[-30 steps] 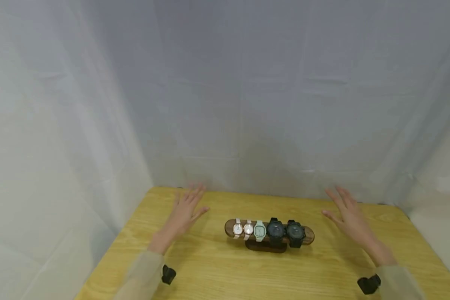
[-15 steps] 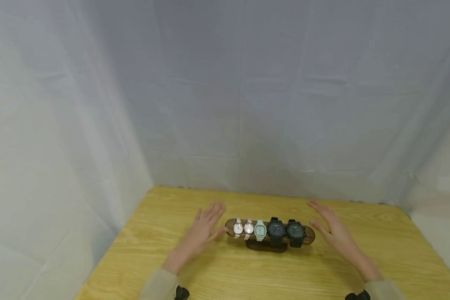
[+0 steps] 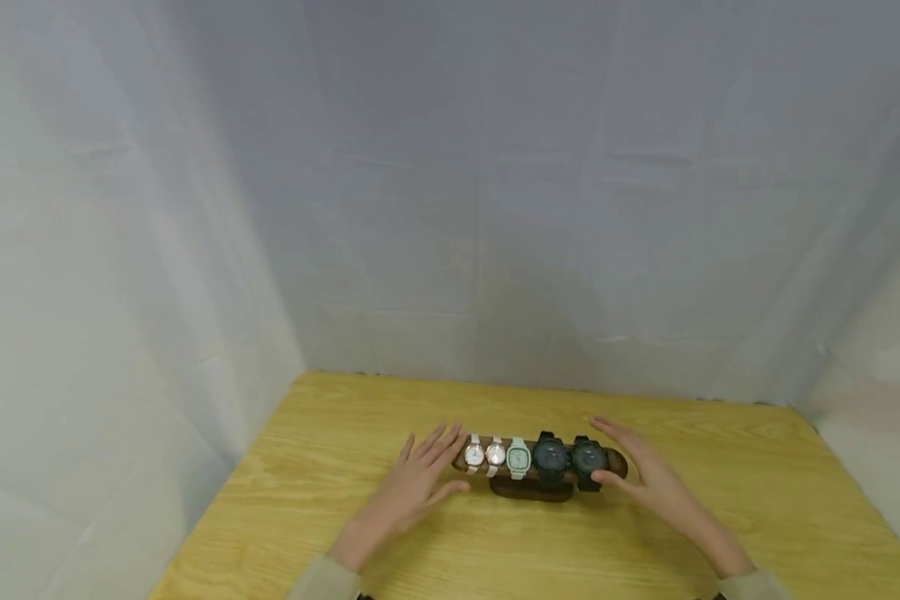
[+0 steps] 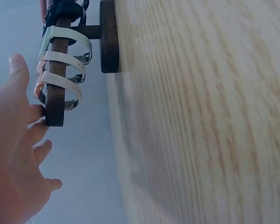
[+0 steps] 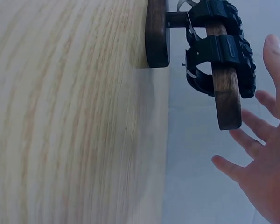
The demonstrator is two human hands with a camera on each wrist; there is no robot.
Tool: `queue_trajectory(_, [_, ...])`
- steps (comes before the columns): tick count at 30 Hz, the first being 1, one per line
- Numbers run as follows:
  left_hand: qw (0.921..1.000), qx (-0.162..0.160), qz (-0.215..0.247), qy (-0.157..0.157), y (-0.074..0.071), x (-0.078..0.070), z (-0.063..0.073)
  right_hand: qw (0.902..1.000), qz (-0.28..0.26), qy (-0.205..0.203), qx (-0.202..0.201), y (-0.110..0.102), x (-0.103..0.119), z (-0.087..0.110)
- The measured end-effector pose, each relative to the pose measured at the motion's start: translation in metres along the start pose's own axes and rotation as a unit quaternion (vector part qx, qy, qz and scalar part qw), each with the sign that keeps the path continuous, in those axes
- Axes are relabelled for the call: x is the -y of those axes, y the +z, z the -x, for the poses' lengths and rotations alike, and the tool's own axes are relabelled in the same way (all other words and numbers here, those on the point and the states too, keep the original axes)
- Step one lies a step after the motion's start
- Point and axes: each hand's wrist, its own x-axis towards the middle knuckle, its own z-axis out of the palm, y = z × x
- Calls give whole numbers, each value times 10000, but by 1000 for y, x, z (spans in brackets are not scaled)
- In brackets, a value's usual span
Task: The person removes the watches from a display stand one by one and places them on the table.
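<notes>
A dark wooden watch stand [image 3: 531, 489] carries several watches in a row on its bar. From the left come two small watches with pale straps [image 3: 474, 455], a mint-green square watch [image 3: 519, 459] and two bulky black watches [image 3: 551, 457]. My left hand [image 3: 412, 486] is at the bar's left end, fingers extended and thumb spread. Around the right end spreads my right hand [image 3: 652, 483], fingers behind the bar and thumb in front. In the wrist views both the left hand [image 4: 18, 154] and the right hand [image 5: 266, 135] have loose, extended fingers; firm contact cannot be told.
The stand rests on a yellow wood-grain table [image 3: 285, 492]. Pale cloth [image 3: 450, 208] hangs behind the table and along both sides. The table's back edge lies a short way beyond the stand.
Both hands have moved inward from either side and toward the stand, reaching the two ends of its bar. The stand and watches have stayed in place.
</notes>
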Motion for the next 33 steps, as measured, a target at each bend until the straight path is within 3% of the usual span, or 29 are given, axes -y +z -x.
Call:
queue_trajectory(10, [9997, 43, -224, -53, 0, -3, 2, 9998, 93, -100, 116, 9, 7, 0])
queue_trajectory(18, [9997, -16, -243, -35, 1, -4, 5, 9993, 275, -256, -72, 18, 5, 2])
queue_trajectory(33, [9993, -42, -380, -13, 2, -5, 5, 9996, 225, -160, -89, 16, 5, 3])
